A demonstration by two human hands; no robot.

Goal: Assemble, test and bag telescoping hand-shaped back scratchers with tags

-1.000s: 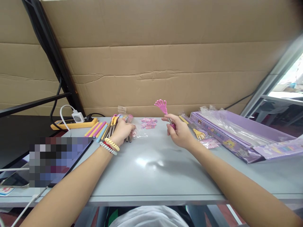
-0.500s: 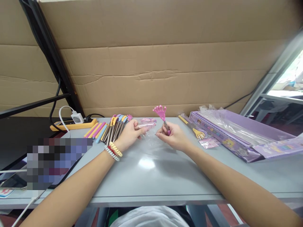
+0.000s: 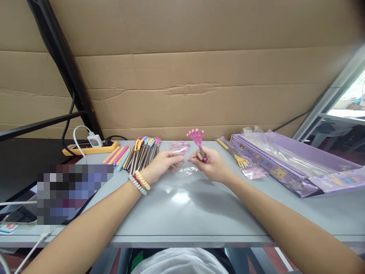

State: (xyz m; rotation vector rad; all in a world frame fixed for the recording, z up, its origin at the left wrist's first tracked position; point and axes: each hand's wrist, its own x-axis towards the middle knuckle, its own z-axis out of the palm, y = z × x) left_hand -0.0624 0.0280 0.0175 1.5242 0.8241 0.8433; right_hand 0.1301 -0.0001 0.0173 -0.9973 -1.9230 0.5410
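My right hand (image 3: 211,163) is closed round the short metal handle of a pink hand-shaped stick (image 3: 195,137), whose spread fingers point up. Left of it, my left hand (image 3: 164,163) has its fingers together at a clear plastic wrapper (image 3: 188,170) that lies above the grey table (image 3: 185,217). Pink printed packets (image 3: 179,147) are just behind my left fingertips. Several metal-handled sticks (image 3: 139,156) with coloured heads lie fanned beside my left wrist. Coloured tubes (image 3: 116,155) are left of them.
An open purple box (image 3: 273,171) with clear bags is at the right. A wrapped yellow hand-shaped stick (image 3: 241,161) and a pink packet (image 3: 254,172) lie beside it. At the left are a yellow power strip (image 3: 82,150), cables and a blurred-out device (image 3: 74,194). Cardboard (image 3: 182,91) stands behind.
My left hand has moved slightly right and down, with the clear wrapper now spread between the hands. The pink stick in my right hand has turned a little. The view has shifted slightly.
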